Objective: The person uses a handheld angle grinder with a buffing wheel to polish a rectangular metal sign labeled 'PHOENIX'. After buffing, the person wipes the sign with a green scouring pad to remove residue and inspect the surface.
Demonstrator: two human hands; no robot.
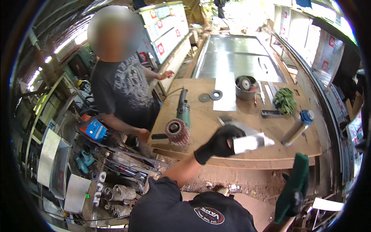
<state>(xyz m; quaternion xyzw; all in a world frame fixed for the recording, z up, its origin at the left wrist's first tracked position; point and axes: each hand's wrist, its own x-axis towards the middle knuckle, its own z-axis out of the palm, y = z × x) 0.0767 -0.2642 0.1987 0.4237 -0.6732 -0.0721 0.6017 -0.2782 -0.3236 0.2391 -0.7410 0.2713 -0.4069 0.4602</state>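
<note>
My left hand [225, 141], in a black glove, is closed round a small bent piece of shiny sheet metal [250, 143] above the near edge of the wooden table [201, 149]. Lower right, my right hand [296, 201], gloved too, grips a green scouring pad [292, 187] held upright, apart from the metal. Just beyond my left hand lies another flat metal piece [239, 127]. Left of it rests a green power tool [183, 110] fitted with a reddish flap wheel [177, 132].
Farther back on the table are two discs [216, 94], a metal pot [245, 92] with a wheel in it, a crumpled green cloth [285, 101] and a blue-capped cylinder [297, 128]. A co-worker [123, 85] stands at the left, beside a blue-orange machine [94, 130]. Large sheet-metal panels [239, 58] lie beyond.
</note>
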